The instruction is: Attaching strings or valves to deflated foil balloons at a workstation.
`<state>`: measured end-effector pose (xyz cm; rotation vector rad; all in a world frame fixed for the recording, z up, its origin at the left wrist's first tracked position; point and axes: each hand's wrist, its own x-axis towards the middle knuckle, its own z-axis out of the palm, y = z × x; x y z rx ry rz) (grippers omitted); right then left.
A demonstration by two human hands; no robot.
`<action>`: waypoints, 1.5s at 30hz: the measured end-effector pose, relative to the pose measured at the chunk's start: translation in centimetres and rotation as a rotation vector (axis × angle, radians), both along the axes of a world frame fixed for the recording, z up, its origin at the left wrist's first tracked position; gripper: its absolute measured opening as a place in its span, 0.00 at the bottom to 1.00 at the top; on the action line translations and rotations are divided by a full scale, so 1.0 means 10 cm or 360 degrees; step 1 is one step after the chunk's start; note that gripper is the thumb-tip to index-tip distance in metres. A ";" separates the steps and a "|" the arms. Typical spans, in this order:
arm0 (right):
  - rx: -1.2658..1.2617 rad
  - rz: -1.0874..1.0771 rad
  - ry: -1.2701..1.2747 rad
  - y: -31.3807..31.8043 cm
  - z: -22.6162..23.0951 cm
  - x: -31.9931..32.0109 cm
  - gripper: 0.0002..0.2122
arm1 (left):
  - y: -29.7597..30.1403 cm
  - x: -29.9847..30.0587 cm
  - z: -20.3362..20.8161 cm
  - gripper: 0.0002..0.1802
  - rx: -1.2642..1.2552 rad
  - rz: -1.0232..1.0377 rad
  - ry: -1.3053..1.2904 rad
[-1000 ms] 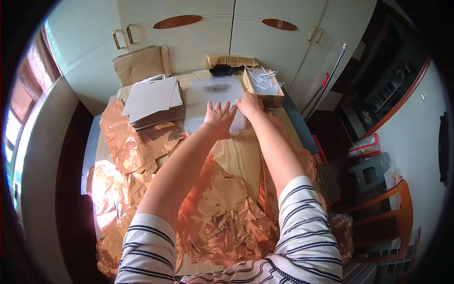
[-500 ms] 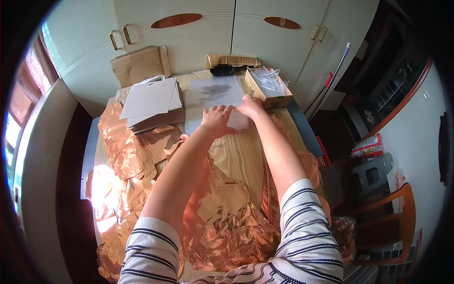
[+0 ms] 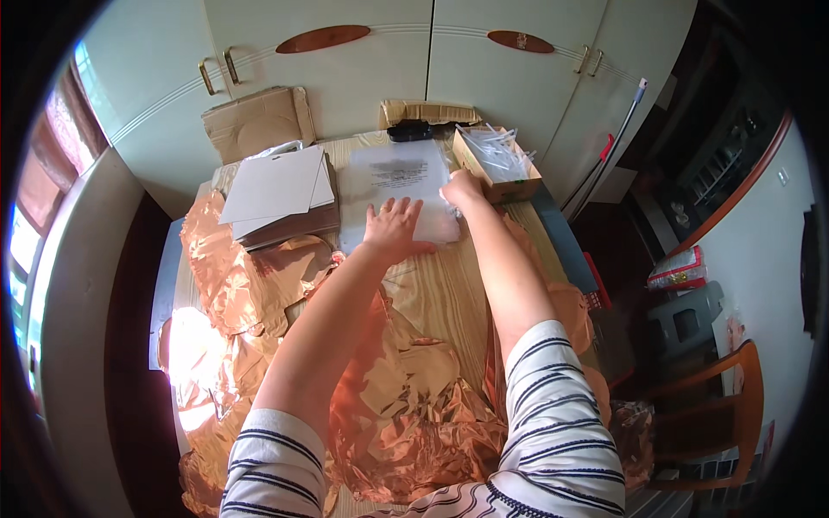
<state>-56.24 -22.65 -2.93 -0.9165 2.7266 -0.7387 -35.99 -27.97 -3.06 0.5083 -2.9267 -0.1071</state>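
A stack of clear plastic bags point(image 3: 399, 164) with dark print lies flat at the far middle of the table. My left hand point(image 3: 395, 230) rests on its near part, fingers spread and palm down. At the stack's right edge my right hand point(image 3: 464, 190) is closed, with a crumpled whitish bit of plastic bag showing under its fingers. Left of the bags stands a pile of grey-white cardboard sheets point(image 3: 275, 186), the top ones skewed. Just right of my right hand is an open cardboard box point(image 3: 509, 190) full of thin white strips point(image 3: 494, 148).
Shiny copper-coloured film point(image 3: 410, 432) lies crumpled over the near and left table point(image 3: 432, 289). Behind the bags are a black object point(image 3: 409, 131) and cardboard pieces point(image 3: 261, 121) against the cupboard point(image 3: 380, 73). A wooden chair point(image 3: 749, 406) stands at the right.
My right hand has moved slightly right along the bags' edge, and whitish plastic now shows under it. My left hand has flattened, its fingers wider apart, on the stack.
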 end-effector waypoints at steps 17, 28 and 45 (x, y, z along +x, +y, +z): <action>-0.0305 0.0428 0.0472 -0.76 0.11 -0.30 0.16 | -0.04 0.05 -0.10 0.48 0.0167 0.0059 -0.0011; 0.0082 0.0645 0.0552 -1.64 -0.14 0.28 0.21 | -0.07 0.12 -0.37 0.34 -0.0048 0.0032 0.0240; 0.0178 0.0585 0.0362 -1.37 -0.01 0.11 0.26 | -0.02 -0.08 0.12 0.29 -0.0002 -0.0107 -0.0189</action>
